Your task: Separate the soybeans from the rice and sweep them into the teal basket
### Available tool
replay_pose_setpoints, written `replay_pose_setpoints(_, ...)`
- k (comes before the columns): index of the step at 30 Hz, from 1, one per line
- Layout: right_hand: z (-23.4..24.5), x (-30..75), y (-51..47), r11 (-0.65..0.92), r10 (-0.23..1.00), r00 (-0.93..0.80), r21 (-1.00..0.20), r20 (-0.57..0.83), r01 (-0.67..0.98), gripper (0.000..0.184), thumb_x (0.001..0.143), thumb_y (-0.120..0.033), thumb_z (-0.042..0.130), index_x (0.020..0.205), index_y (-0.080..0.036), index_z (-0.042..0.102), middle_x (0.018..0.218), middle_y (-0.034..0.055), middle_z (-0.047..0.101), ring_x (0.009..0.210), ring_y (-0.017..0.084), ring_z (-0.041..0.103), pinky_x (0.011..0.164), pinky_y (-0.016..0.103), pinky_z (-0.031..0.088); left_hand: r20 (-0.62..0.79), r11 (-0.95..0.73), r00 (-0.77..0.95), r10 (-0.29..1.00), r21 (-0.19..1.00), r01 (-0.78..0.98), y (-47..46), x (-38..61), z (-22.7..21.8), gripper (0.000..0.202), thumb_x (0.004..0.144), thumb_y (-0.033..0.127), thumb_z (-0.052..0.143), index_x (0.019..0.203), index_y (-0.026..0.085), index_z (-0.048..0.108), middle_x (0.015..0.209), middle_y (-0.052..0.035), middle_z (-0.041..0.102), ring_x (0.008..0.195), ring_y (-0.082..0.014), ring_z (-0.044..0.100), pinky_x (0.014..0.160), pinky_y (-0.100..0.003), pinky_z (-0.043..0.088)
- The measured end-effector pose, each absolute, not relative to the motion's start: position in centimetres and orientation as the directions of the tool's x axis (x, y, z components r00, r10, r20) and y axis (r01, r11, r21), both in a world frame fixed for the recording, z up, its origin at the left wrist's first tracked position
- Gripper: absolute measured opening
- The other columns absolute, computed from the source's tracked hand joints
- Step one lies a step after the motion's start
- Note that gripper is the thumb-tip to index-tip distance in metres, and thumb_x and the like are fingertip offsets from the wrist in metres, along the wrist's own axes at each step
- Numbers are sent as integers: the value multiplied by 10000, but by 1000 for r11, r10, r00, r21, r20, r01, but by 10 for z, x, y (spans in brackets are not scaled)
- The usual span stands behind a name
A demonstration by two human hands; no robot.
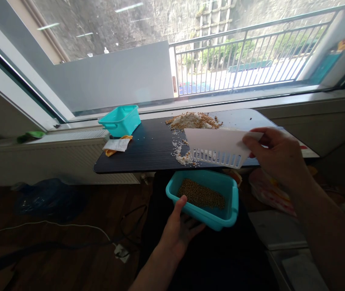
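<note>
My left hand (180, 228) grips the near wall of a turquoise plastic basin (217, 218), thumb over the rim and fingers underneath. Round tan beans (201, 194), perhaps soybeans, cover much of its floor. The basin sits just below the table's front edge, above my lap. In my right hand (274, 149), thumb and fingers pinch the right end of a white slotted scraper (217, 143). Its row of slots points down, over the table's front part. Behind it lies a heap of white rice mixed with beans (193, 120). Loose rice grains (184, 157) are scattered left of the scraper.
A second turquoise basin (120, 121) stands at the dark table's (148, 149) back left. Beside it, a folded white paper (116, 144) lies on something orange. A window with a railing rises behind. A white cable (78, 224) and power strip (121, 252) are on the floor.
</note>
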State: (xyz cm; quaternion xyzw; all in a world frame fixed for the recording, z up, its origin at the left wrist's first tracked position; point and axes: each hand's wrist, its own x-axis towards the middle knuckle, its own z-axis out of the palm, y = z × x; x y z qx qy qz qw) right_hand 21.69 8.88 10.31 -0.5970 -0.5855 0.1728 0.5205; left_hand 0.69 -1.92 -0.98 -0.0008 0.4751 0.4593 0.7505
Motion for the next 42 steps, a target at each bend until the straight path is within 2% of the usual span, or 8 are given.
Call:
replay_pose_setpoints(5,105,218,82,198,885,274,-837,377,511,230,702,-340,672,867,-181,655,622,-5,624,492,117,526,477,261,456,-711,580,134,690,434,-690,-19,7,-9,569,855,477,588,1335,190,485,1274,-168,610,1095,-332,640,869,-449,555)
replay_pose_setpoints(17,107,208,85,248,905,188,-832,382,497,152,697,-313,656,811,-214,638,648,-6,636,551,130,558,559,281,503,-711,579,130,691,436,-689,-19,8,-11,586,839,485,609,1336,198,488,1285,-174,606,1110,-336,639,911,-473,537)
replay_pose_setpoints(27,109,208,83,258,907,170,-828,385,498,180,687,-332,658,812,-204,643,654,-8,631,537,123,547,567,290,511,-702,571,136,699,433,-698,-19,8,-13,602,833,483,618,1345,200,477,1280,-170,612,1117,-347,634,901,-475,544)
replay_pose_setpoints(31,112,209,78,257,911,163,-830,380,496,170,672,-331,659,787,-207,643,639,-15,626,506,114,529,520,276,496,-709,577,132,693,436,-691,-19,8,-13,587,838,486,611,1326,183,492,1271,-171,618,1107,-339,638,888,-462,550)
replay_pose_setpoints(36,111,208,75,219,903,232,-852,361,475,211,673,-350,674,823,-204,645,601,-21,625,465,117,526,443,258,463,-719,581,122,684,437,-686,-18,9,-13,586,833,497,615,1312,179,504,1273,-172,615,1084,-329,647,866,-453,557)
replay_pose_setpoints(42,98,206,79,172,923,230,-867,307,468,198,693,-362,675,808,-206,634,568,-10,625,467,140,558,435,260,457,-714,578,132,688,428,-695,-18,7,-12,587,843,493,600,1332,189,486,1291,-167,602,1129,-343,624,905,-468,538)
